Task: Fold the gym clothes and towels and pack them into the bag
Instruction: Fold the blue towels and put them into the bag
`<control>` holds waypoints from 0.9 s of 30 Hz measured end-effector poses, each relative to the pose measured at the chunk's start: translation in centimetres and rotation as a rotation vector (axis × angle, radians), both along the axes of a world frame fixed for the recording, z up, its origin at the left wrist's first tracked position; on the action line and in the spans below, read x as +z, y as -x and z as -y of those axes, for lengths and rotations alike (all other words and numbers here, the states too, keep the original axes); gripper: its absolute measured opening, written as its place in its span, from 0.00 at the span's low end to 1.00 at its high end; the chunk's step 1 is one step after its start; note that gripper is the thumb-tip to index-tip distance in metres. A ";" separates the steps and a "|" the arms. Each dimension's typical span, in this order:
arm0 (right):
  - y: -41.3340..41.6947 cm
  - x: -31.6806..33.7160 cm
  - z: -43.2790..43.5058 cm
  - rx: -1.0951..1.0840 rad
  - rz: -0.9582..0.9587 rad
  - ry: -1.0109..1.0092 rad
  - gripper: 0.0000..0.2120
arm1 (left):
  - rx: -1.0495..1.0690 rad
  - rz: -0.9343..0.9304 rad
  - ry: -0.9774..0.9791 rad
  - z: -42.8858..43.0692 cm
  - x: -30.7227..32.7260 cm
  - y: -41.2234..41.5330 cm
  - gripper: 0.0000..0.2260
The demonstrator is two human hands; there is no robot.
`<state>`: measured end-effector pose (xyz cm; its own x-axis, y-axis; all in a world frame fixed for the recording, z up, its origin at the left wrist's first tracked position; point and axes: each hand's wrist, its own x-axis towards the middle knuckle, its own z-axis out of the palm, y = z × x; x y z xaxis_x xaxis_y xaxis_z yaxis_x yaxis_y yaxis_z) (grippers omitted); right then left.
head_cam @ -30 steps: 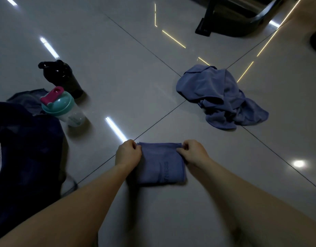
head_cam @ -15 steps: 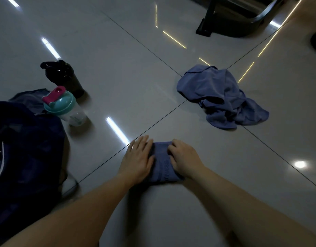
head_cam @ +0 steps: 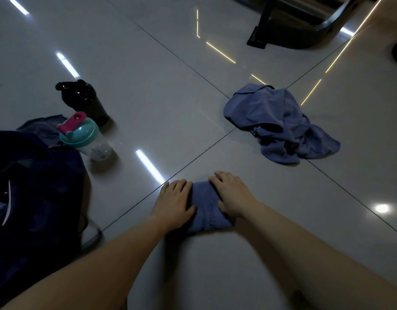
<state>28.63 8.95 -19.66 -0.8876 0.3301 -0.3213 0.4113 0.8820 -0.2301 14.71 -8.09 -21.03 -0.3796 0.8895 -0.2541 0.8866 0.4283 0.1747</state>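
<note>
A small folded blue cloth lies on the tiled floor, on the tile nearest the person, just this side of where the tile joints cross. Both hands lie flat on it with fingers straight: the left hand presses its left side and partly rests on the floor, and the right hand presses its right side. Printed lettering shows on the cloth between them but is too small to read. A crumpled blue garment lies loose beyond the crossing of the joints, well apart from the hands. A dark navy bag sits on the floor by the left arm. Just beyond it stand a clear bottle with a teal lid and a black bottle.
</note>
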 end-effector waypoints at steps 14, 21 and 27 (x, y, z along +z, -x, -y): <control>1.7 1.1 -0.8 -0.037 0.172 0.126 0.12 | 0.106 0.078 0.066 -1.7 1.4 0.8 0.26; 1.5 2.3 -0.7 -0.148 0.114 0.275 0.11 | 0.151 0.087 0.074 -2.4 2.6 0.7 0.14; 1.4 6.1 -2.5 -0.154 -0.166 0.145 0.17 | 0.231 0.115 -0.167 -3.5 7.2 2.3 0.10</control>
<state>27.21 11.41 -13.52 -0.8749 0.4267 -0.2292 0.4843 0.7646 -0.4252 12.38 -4.63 -13.83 -0.5542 0.8159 -0.1651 0.7391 0.5735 0.3534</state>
